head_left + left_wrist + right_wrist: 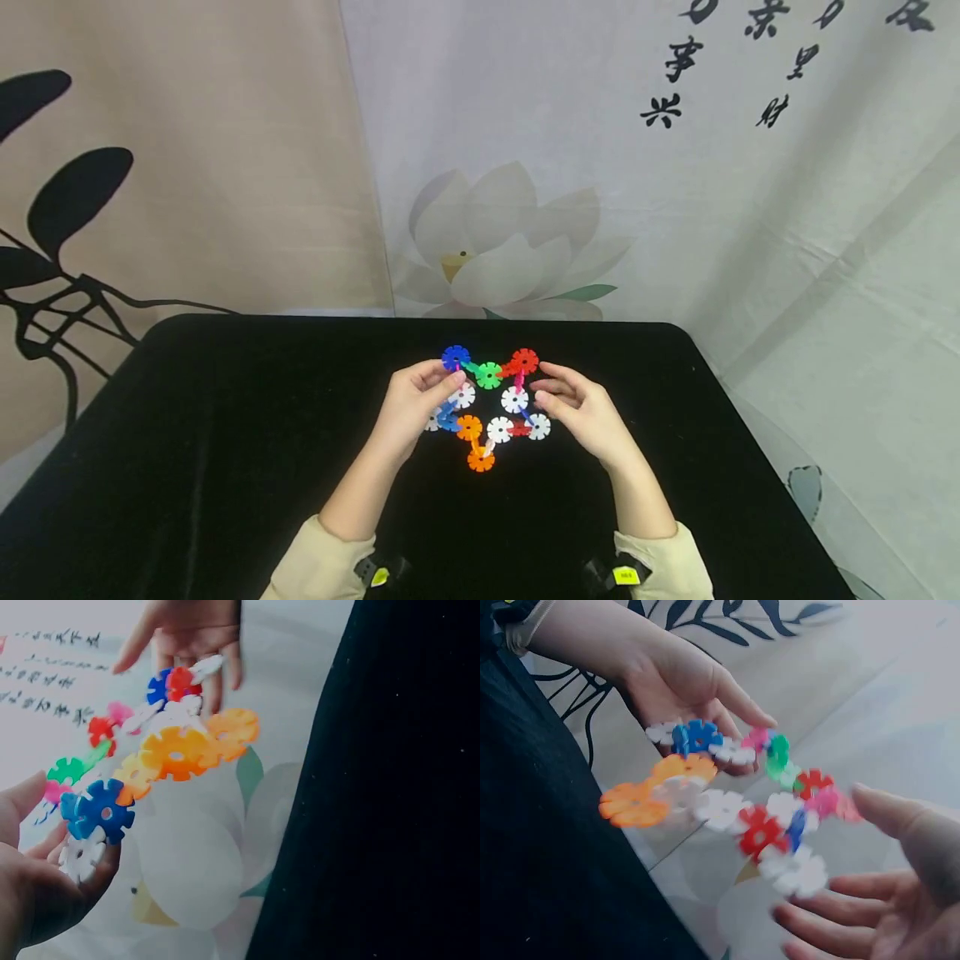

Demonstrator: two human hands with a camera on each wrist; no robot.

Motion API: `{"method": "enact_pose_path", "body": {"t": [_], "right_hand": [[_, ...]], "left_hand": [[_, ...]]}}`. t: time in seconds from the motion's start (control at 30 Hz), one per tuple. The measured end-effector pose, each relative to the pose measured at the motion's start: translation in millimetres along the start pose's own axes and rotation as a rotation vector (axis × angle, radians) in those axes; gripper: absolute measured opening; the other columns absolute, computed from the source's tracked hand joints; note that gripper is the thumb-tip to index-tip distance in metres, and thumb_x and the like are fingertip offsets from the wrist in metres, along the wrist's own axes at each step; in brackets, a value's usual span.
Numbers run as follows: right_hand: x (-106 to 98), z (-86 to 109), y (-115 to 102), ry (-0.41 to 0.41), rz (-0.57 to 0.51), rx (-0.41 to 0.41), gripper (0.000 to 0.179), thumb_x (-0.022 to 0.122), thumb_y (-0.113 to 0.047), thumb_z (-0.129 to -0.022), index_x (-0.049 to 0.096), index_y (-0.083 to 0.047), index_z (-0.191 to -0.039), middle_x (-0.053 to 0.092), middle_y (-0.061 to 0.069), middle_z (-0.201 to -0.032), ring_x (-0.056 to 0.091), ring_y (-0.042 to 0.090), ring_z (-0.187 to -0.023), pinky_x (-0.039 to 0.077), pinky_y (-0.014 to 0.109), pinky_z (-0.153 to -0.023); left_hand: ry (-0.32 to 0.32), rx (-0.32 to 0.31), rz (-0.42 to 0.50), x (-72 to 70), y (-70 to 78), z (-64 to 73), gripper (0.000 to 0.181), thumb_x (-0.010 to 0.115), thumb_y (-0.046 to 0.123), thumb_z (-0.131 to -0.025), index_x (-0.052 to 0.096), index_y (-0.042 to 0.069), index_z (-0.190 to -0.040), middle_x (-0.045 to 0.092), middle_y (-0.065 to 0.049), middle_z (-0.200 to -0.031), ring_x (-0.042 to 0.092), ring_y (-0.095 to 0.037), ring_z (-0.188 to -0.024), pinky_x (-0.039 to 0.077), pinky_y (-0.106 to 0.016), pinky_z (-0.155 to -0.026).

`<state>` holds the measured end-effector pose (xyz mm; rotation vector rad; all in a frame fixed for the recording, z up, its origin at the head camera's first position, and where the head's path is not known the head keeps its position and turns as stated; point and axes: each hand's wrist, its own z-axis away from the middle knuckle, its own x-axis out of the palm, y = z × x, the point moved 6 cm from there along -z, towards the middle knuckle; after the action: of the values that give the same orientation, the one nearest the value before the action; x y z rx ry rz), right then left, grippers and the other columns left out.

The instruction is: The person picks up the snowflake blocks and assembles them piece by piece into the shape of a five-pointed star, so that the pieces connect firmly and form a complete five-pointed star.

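Observation:
A ring of linked plastic snowflake discs point(489, 376) is held up above the black table, in blue, green, red, pink, white and orange. My left hand point(420, 402) grips its left side, thumb in front and fingers behind, near the white and blue discs point(106, 811). At the right side, my right hand point(581, 408) has its fingers spread and loosely bent. In the right wrist view its thumb comes close to a pink disc point(826, 801), and its fingers lie beside a white disc point(793, 871). Whether they touch is hard to tell. Two orange discs point(481, 459) form the lowest point.
The black-covered table point(247, 433) stretches out under both hands. Behind it hangs a pale curtain point(480, 100) printed with a lotus, dark leaves and black characters. Dark straps point(622, 573) sit at the wrists over light sleeves point(667, 560).

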<state>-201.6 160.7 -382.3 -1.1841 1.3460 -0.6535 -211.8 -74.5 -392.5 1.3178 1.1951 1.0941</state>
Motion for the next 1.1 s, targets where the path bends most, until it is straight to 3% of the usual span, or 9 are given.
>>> {"method": "enact_pose_path", "body": {"t": [0.07, 0.13, 0.3, 0.43, 0.6, 0.8, 1.1], "right_hand": [[6, -2.3, 8, -0.079, -0.069, 0.035, 0.047, 0.065, -0.014, -0.092, 0.050, 0.000, -0.135, 0.066, 0.018, -0.112, 0.066, 0.028, -0.095, 0.054, 0.034, -0.081], [9, -4.1, 14, -0.105, -0.122, 0.054, 0.045, 0.066, -0.012, -0.091, 0.052, 0.002, -0.132, 0.067, 0.019, -0.105, 0.067, 0.028, -0.087, 0.055, 0.036, -0.077], [8, -8.1, 26, -0.011, -0.213, 0.065, 0.034, 0.067, -0.004, -0.089, 0.059, 0.009, -0.119, 0.067, 0.019, -0.090, 0.068, 0.025, -0.075, 0.056, 0.038, -0.074], [4, -10.4, 36, 0.074, -0.225, 0.086, 0.027, 0.066, -0.001, -0.089, 0.062, 0.011, -0.113, 0.067, 0.020, -0.090, 0.067, 0.021, -0.072, 0.056, 0.035, -0.073], [4, -9.9, 33, 0.102, -0.214, 0.107, 0.022, 0.063, 0.003, -0.090, 0.063, 0.012, -0.110, 0.067, 0.023, -0.092, 0.066, 0.022, -0.072, 0.056, 0.032, -0.073], [5, -14.8, 62, 0.147, -0.194, 0.121, 0.025, 0.065, -0.002, -0.090, 0.064, 0.011, -0.110, 0.069, 0.016, -0.090, 0.065, 0.021, -0.070, 0.056, 0.032, -0.072], [13, -15.2, 91, 0.206, -0.213, 0.244, 0.023, 0.068, -0.003, -0.088, 0.066, 0.010, -0.107, 0.070, 0.014, -0.088, 0.064, 0.021, -0.066, 0.056, 0.030, -0.069]], "left_hand": [[0.046, -0.045, 0.054, -4.6, -6.0, -2.7, 0.030, 0.067, 0.023, -0.092, 0.066, 0.000, -0.110, 0.069, -0.012, -0.096, 0.063, -0.022, -0.085, 0.053, -0.030, -0.077], [0.070, -0.075, 0.103, -6.9, -11.3, -5.2, 0.032, 0.065, 0.023, -0.092, 0.063, 0.000, -0.114, 0.068, -0.014, -0.100, 0.062, -0.022, -0.086, 0.053, -0.030, -0.078], [0.081, -0.106, 0.161, -8.7, -22.3, -10.0, 0.035, 0.061, 0.024, -0.095, 0.056, 0.005, -0.125, 0.065, -0.017, -0.110, 0.061, -0.022, -0.090, 0.052, -0.035, -0.085], [0.068, -0.111, 0.137, -9.7, -31.2, -13.4, 0.032, 0.056, 0.026, -0.098, 0.058, 0.006, -0.123, 0.066, -0.017, -0.103, 0.064, -0.022, -0.085, 0.052, -0.040, -0.084], [0.040, -0.106, 0.054, -14.0, -34.9, -14.3, 0.027, 0.057, 0.019, -0.097, 0.062, -0.002, -0.113, 0.068, -0.017, -0.097, 0.068, -0.029, -0.082, 0.054, -0.045, -0.077], [0.011, -0.118, -0.003, -21.0, -59.3, -20.3, 0.018, 0.063, 0.011, -0.094, 0.065, -0.004, -0.103, 0.070, -0.017, -0.095, 0.070, -0.029, -0.083, 0.056, -0.040, -0.073], [-0.074, -0.249, -0.088, -24.0, -88.7, -22.2, 0.020, 0.060, 0.013, -0.095, 0.067, -0.005, -0.100, 0.071, -0.016, -0.086, 0.070, -0.027, -0.077, 0.057, -0.035, -0.069]]}}
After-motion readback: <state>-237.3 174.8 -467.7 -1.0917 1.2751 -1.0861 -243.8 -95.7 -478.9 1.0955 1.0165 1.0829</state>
